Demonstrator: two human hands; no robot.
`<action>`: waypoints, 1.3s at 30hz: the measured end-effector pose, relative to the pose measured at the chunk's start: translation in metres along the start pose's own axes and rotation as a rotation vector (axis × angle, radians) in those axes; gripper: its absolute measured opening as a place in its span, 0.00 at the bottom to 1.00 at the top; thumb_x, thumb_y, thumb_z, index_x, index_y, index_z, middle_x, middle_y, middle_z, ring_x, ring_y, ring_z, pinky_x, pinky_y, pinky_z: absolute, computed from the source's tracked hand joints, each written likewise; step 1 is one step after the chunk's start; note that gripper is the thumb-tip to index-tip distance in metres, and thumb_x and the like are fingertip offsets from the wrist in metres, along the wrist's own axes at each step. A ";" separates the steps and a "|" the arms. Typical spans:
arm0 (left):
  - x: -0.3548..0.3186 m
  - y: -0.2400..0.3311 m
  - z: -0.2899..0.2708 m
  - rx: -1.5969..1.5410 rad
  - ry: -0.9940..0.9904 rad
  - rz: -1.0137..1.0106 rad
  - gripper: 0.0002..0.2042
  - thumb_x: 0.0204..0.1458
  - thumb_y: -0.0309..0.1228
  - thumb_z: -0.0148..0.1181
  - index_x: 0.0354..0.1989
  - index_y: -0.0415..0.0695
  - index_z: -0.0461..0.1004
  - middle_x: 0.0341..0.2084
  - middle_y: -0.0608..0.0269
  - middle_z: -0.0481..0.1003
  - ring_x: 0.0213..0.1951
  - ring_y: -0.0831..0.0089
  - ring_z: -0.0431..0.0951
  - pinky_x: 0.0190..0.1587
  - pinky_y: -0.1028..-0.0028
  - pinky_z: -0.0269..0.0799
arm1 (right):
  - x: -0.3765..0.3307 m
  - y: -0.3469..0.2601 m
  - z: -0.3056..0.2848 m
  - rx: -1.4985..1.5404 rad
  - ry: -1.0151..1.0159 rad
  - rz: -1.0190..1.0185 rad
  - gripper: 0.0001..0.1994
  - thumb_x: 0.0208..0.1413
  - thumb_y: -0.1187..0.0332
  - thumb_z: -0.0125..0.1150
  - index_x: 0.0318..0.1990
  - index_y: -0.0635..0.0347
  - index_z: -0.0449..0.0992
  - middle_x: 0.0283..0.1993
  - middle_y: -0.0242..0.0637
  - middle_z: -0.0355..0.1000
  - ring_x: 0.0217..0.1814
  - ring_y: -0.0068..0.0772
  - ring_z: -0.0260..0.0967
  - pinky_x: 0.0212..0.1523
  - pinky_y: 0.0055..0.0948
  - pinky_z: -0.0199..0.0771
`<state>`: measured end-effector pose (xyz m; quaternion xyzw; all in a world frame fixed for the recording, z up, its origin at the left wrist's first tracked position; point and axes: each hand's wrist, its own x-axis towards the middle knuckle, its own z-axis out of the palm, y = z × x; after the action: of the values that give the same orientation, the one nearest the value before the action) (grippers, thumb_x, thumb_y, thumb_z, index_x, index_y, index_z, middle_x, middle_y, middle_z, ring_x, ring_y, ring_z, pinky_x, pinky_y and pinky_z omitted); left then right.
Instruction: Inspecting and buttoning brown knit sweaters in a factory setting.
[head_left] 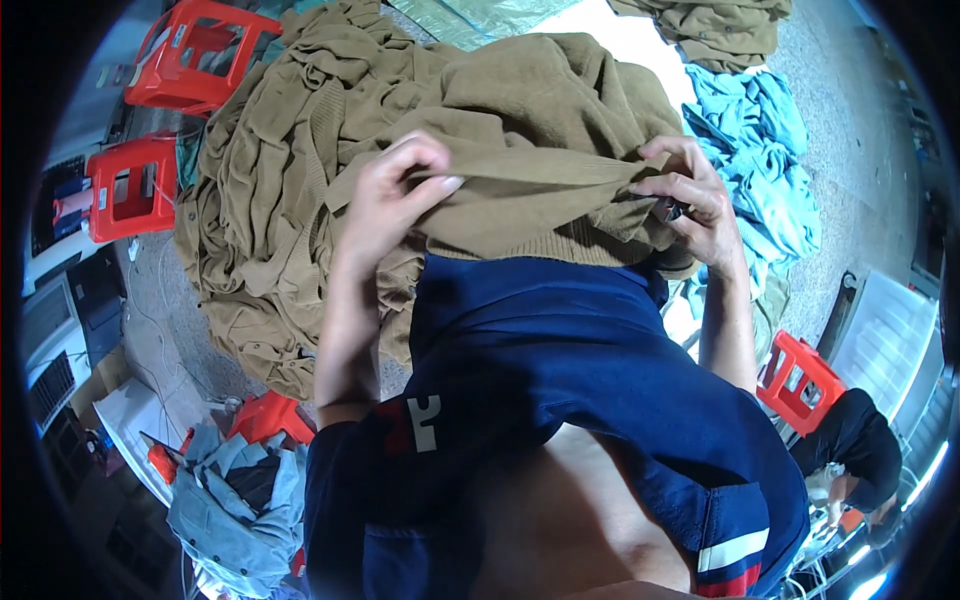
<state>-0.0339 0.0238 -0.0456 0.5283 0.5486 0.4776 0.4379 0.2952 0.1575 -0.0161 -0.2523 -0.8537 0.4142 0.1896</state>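
Note:
A brown knitted garment (540,205) with a ribbed hem lies across my lap and the heap in front of me. Between my hands one edge of it is drawn out in a taut strip. My left hand (400,185) pinches the strip's left end between thumb and curled fingers. At the other end my right hand (695,195) grips the cloth with thumb and fingertips, the fingers bent. Something small and dark (668,209) shows at the right palm; its kind is too hidden to tell. The garment's far side merges with the brown folds behind it.
A big pile of brown knitwear (270,190) spreads ahead and to the left. Light-blue garments (755,150) lie on the right. Red plastic stools (135,187) stand at the left, another red stool (800,383) at the right. Near it sits another person (855,450) in dark clothing.

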 end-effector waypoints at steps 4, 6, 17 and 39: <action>-0.027 0.027 -0.037 -0.065 -0.130 -0.111 0.10 0.37 0.20 0.65 0.24 0.40 0.68 0.28 0.66 0.69 0.34 0.77 0.68 0.39 0.79 0.61 | -0.016 -0.014 -0.013 -0.154 0.032 0.005 0.15 0.40 0.69 0.62 0.38 0.65 0.79 0.36 0.39 0.70 0.40 0.36 0.70 0.38 0.27 0.67; -0.043 0.032 -0.047 -0.046 -0.155 -0.188 0.09 0.37 0.20 0.64 0.24 0.40 0.68 0.27 0.66 0.69 0.33 0.78 0.67 0.38 0.79 0.61 | -0.019 -0.020 -0.017 -0.122 0.069 0.020 0.18 0.32 0.77 0.61 0.37 0.65 0.78 0.37 0.40 0.71 0.41 0.40 0.72 0.41 0.32 0.71; -0.064 0.036 -0.125 -0.642 0.766 0.025 0.15 0.61 0.33 0.53 0.52 0.37 0.72 0.50 0.54 0.75 0.53 0.66 0.74 0.58 0.64 0.67 | -0.045 -0.021 -0.111 0.409 0.546 -0.366 0.11 0.55 0.70 0.54 0.44 0.63 0.75 0.47 0.51 0.67 0.46 0.38 0.67 0.46 0.35 0.72; -0.050 0.021 0.072 0.259 -0.143 -0.101 0.09 0.50 0.29 0.64 0.31 0.36 0.73 0.28 0.57 0.73 0.32 0.64 0.76 0.34 0.68 0.70 | 0.022 -0.013 0.069 0.107 -0.248 -0.161 0.15 0.37 0.85 0.59 0.36 0.60 0.78 0.46 0.35 0.71 0.44 0.36 0.75 0.41 0.31 0.78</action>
<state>0.0429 -0.0221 -0.0373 0.5849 0.5987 0.3414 0.4277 0.2373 0.1215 -0.0432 -0.1198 -0.8647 0.4705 0.1285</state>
